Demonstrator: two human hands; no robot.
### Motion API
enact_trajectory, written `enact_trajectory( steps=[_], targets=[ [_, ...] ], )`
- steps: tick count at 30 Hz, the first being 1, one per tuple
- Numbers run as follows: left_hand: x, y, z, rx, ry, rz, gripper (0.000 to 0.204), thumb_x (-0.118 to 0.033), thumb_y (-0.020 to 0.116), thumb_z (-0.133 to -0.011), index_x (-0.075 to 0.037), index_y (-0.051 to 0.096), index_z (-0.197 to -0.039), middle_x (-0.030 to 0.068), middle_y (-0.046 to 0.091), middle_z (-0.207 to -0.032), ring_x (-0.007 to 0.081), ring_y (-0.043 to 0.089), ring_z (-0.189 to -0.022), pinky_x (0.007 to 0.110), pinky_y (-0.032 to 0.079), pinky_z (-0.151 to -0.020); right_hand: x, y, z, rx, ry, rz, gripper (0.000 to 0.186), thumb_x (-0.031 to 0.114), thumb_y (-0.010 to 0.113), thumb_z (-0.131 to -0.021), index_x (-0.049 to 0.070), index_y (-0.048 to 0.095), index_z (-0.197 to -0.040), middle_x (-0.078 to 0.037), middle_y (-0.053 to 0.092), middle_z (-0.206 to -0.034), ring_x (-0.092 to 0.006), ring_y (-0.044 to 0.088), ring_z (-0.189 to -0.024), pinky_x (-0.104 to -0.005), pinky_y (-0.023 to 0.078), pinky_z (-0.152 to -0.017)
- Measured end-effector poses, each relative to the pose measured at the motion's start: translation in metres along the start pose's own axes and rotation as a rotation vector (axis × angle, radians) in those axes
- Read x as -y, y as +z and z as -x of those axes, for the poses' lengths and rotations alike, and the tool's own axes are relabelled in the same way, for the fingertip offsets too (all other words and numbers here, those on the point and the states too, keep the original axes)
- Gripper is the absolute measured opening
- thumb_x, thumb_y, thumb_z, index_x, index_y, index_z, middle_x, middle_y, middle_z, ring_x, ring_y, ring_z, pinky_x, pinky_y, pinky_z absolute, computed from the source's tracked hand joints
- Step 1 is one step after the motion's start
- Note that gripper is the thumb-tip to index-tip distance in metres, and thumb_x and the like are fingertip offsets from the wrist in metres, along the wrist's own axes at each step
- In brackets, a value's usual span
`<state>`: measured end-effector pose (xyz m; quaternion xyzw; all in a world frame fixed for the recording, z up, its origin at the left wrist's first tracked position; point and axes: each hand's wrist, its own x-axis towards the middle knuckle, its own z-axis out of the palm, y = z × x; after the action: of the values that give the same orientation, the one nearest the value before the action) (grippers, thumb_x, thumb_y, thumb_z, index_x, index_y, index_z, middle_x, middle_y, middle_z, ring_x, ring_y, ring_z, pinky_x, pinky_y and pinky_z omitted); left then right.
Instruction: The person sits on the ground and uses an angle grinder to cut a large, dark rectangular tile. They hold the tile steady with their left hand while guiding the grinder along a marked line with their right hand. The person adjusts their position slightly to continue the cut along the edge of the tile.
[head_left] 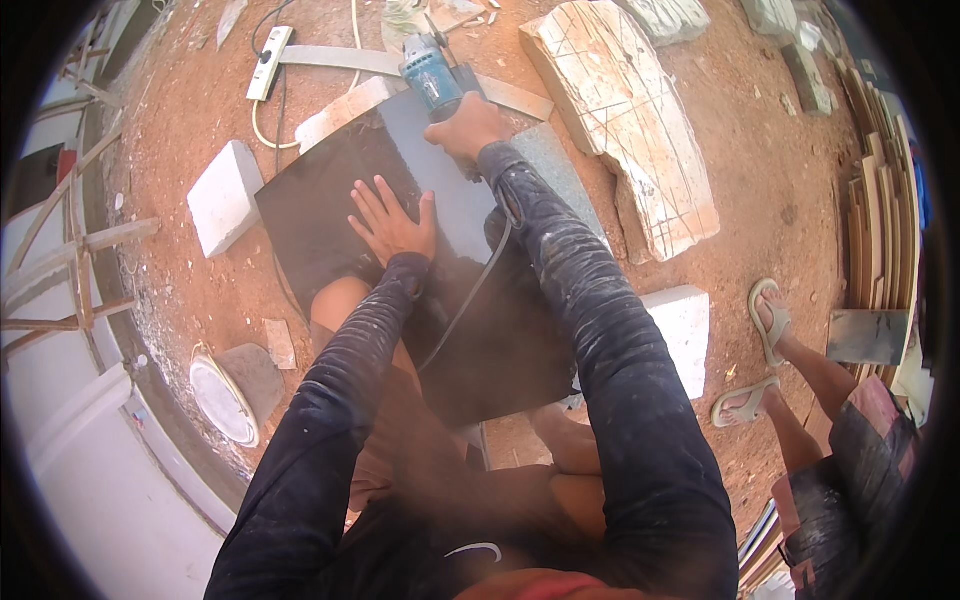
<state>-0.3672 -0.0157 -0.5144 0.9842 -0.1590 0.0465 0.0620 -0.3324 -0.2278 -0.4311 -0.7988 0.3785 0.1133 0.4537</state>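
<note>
My right hand (473,128) is wrapped round the body of a teal angle grinder (432,80), held over the far edge of a dark stone slab (330,185). The grinder's head points away from me, and its disc is hard to make out. Fingers spread, my left hand (395,222) lies flat on the slab. A grey power cord (465,308) runs from under my right forearm across the slab. Pale dust covers part of the slab's surface between my hands, and haze hangs over its near part.
White blocks (224,198) stand around the slab. A large rough stone (630,130) lies at the far right. A power strip (269,64) with cables is at the far left. Another person's sandalled feet (768,320) are on the right, near stacked boards (872,220). A round white lid-like object (222,400) lies left.
</note>
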Motion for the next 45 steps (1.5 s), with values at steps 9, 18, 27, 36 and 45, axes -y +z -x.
enact_trajectory(
  steps=[9, 18, 27, 36, 45],
  targets=[
    [0.003, 0.002, 0.001, -0.013, 0.008, -0.019, 0.092, -0.069, 0.045, -0.098, -0.005, 0.027, -0.161, 0.0226, 0.016, -0.169, 0.0361, 0.013, -0.158, 0.059, 0.009, -0.124, 0.002, -0.002, 0.006, -0.009, 0.009, 0.009, 0.078, 0.04, 0.084, -0.066, -0.003, 0.062, -0.127, -0.024, 0.068, -0.126, -0.0351, 0.067, -0.119, -0.0396, 0.053, -0.103],
    [0.003, 0.001, 0.001, -0.006, 0.002, -0.013, 0.093, -0.07, 0.044, -0.097, -0.005, 0.027, -0.161, 0.0225, 0.016, -0.169, 0.0355, 0.013, -0.158, 0.058, 0.008, -0.124, 0.001, -0.004, 0.008, 0.006, 0.022, -0.028, 0.075, 0.039, 0.084, -0.066, -0.002, 0.064, -0.126, -0.023, 0.069, -0.126, -0.0347, 0.067, -0.119, -0.0395, 0.054, -0.103],
    [0.002, 0.0, 0.001, 0.004, 0.005, -0.004, 0.093, -0.07, 0.043, -0.098, -0.004, 0.027, -0.161, 0.0231, 0.016, -0.169, 0.0362, 0.012, -0.158, 0.059, 0.008, -0.124, -0.003, -0.003, 0.008, 0.011, 0.023, -0.032, 0.076, 0.038, 0.084, -0.067, -0.003, 0.063, -0.128, -0.023, 0.068, -0.127, -0.0346, 0.067, -0.12, -0.0397, 0.054, -0.103],
    [0.003, 0.0, 0.001, 0.002, 0.005, -0.004, 0.093, -0.071, 0.043, -0.098, -0.005, 0.027, -0.161, 0.0229, 0.015, -0.169, 0.0358, 0.012, -0.158, 0.059, 0.008, -0.124, -0.004, -0.004, 0.01, 0.027, 0.015, -0.023, 0.076, 0.039, 0.084, -0.066, -0.003, 0.064, -0.127, -0.023, 0.069, -0.125, -0.0345, 0.068, -0.118, -0.0396, 0.054, -0.102],
    [0.003, 0.0, 0.001, 0.001, 0.002, -0.022, 0.093, -0.071, 0.043, -0.098, -0.005, 0.027, -0.161, 0.0228, 0.016, -0.169, 0.0359, 0.013, -0.158, 0.059, 0.009, -0.124, -0.006, -0.004, 0.011, 0.04, 0.025, -0.034, 0.077, 0.039, 0.085, -0.066, -0.003, 0.063, -0.127, -0.023, 0.069, -0.125, -0.0344, 0.068, -0.118, -0.0397, 0.054, -0.101]
  ],
)
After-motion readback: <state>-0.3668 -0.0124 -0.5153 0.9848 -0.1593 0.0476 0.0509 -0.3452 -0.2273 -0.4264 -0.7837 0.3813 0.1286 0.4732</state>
